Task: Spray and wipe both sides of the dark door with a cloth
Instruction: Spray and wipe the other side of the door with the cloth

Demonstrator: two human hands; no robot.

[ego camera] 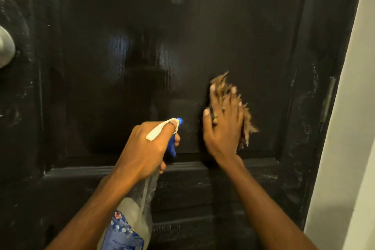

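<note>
Up close against the dark door (pixel 182 26), glossy and streaked wet across its sunken panel. Far left, half cut by the edge of view: the round metal knob (pixel 6 46).

Right of the knob and lower, gripping the spray bottle (pixel 132 219) by its neck with the left hand (pixel 148 144). Fingers curled round it, one hooked by the blue trigger (pixel 172 146), thumb laid along the white top. Blue nozzle (pixel 179 121) aimed at the panel, close to the surface. Clear bottle body slanting back toward the camera, blue label at its lower end.

Further right of the knob again, just beside the nozzle: the right hand (pixel 223 128), fingers spread wide and pressing flat on the cloth (pixel 246 119). Tan, frayed, bunched under the palm against the door. Ragged ends poking out above the fingertips and along the side away from the knob. Sitting low in the panel, just above the raised moulding at its bottom edge, well below knob height.

Farthest from the knob, on the door's opposite edge: a painted-over hinge (pixel 328 99), with whitish smears down the wood around it. Beyond that, a pale wall (pixel 349 148).
</note>
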